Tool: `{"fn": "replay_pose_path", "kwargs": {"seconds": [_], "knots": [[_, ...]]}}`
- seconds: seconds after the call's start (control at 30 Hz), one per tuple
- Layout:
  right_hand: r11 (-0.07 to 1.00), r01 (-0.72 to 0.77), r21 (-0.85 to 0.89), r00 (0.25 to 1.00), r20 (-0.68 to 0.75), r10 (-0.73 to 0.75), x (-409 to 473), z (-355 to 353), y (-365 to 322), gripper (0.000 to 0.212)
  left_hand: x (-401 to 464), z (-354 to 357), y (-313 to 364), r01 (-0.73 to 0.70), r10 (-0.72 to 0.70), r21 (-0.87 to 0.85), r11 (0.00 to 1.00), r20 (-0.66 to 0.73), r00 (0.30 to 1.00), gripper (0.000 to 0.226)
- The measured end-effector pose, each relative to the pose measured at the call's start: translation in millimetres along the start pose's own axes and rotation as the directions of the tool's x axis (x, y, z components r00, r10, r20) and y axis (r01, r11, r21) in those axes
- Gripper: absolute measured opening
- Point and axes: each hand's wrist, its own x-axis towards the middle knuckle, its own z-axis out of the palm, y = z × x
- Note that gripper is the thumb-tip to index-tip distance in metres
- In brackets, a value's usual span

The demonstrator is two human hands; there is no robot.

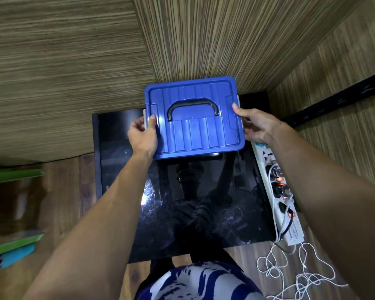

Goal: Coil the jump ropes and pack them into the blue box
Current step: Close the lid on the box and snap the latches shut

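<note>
- At the far end of the glossy black table (204, 213), close against the wood-panelled wall (204, 40), the blue box (194, 118) was held between the person's two hands, its lid shut and its near edge seeming to hang just above the dark top; whether the far edge touched the table I could not tell.
- The left hand (142, 137) gripped the box's left short side, thumb hooked over the lid edge beside the pale latch (146, 120) and fingers curled under the rim.
- The right hand (254, 124) gripped the opposite side, thumb lying on the lid's right corner near the second latch and the fingers out of sight beneath.
- The box lay straight ahead of the person, centred between both arms, so neither hand was clearly nearer than the other.
- Its long axis ran left to right, hand to hand, tipped slightly so the right end sat a little farther off.
- The dark carry handle (192, 109) lay folded flat on the lid, following the same long axis, its arch bowed away from the person.
- To my eye the lid would have to come off first, and the hands sat just where the side latches were.
- A white power strip (275, 187) ran along the table's right edge, and loose white cord (294, 276) lay tangled on the floor beyond it; whether that was a jump rope I could not say.
</note>
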Motion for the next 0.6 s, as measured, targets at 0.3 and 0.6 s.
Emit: {"fn": "replay_pose_path", "kwargs": {"seconds": [0.3,0.6], "knots": [[0.968,0.199,-0.155,0.957,-0.180,-0.226,-1,2,10,0.041,-2,-1,0,-0.094,0.094,0.003,0.996,-0.088,0.992,0.030],[0.926,0.299,-0.231,0.884,-0.299,-0.360,-1,10,12,0.030,-8,3,-2,-0.333,0.346,0.102,0.938,-0.174,0.922,0.020]]}}
